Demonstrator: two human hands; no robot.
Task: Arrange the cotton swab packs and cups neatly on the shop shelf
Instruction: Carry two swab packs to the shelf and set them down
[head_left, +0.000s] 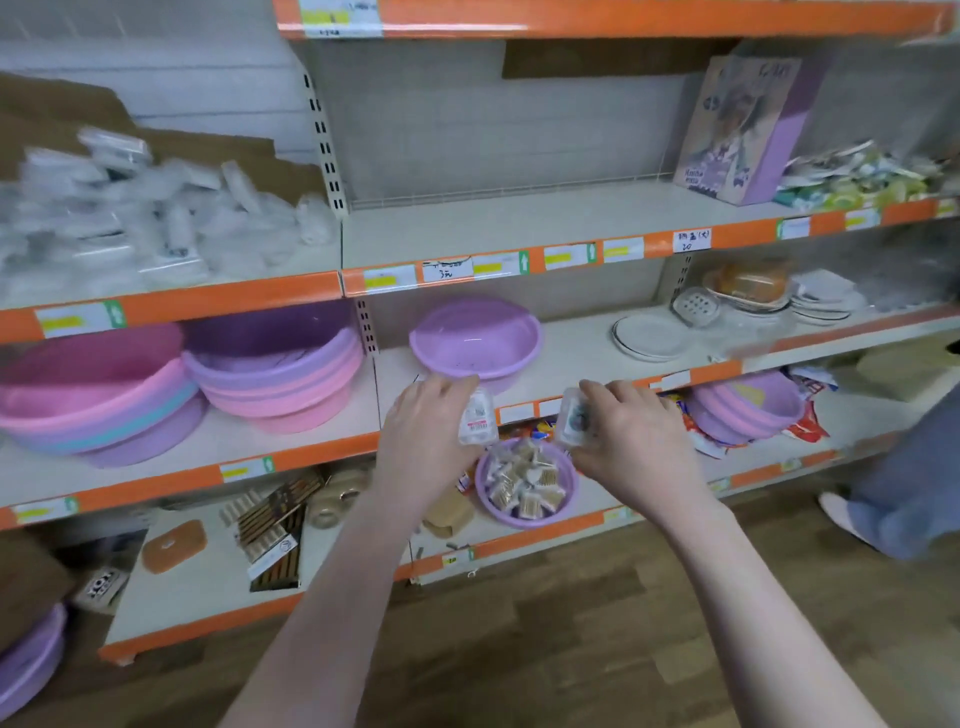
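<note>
My left hand (423, 431) grips a small clear pack (477, 418) with a white and red label. My right hand (631, 439) grips a second clear pack (571, 418). Both hands hover just above a small purple basin (563, 506) on the low shelf, which holds several cotton swab packs (524, 486) with wooden sticks. On the upper left shelf lies a loose heap of clear plastic-wrapped packs (130, 218). What is inside the two held packs is too blurred to tell.
Stacked pink and purple basins (98, 400) fill the middle shelf at left, and one purple basin (475, 338) stands behind my hands. Plates (649, 338) sit at right. The shelf (519, 218) above is mostly bare. A person's leg (904, 467) stands at far right.
</note>
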